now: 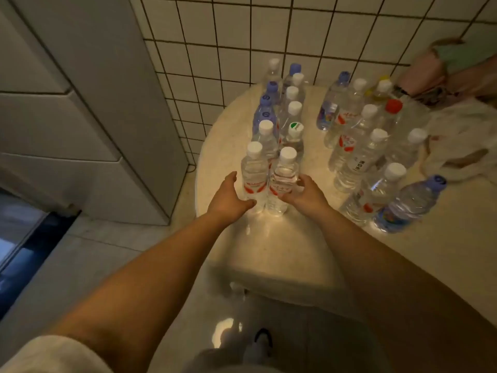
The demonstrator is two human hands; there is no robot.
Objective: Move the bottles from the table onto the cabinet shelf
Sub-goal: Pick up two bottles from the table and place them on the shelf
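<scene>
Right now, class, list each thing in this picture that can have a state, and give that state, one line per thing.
Left hand: fingers spread, touching the left front bottle.
Right hand: fingers spread, touching the right front bottle.
Left front bottle: upright, white cap on, on the table.
Right front bottle: upright, white cap on, beside the left one.
Red-capped bottle: upright, capped.
Green-capped bottle: upright, capped.
Cloth: crumpled on the table.

bottles (271, 130) on table (295, 251), cabinet (80, 117) left
</scene>
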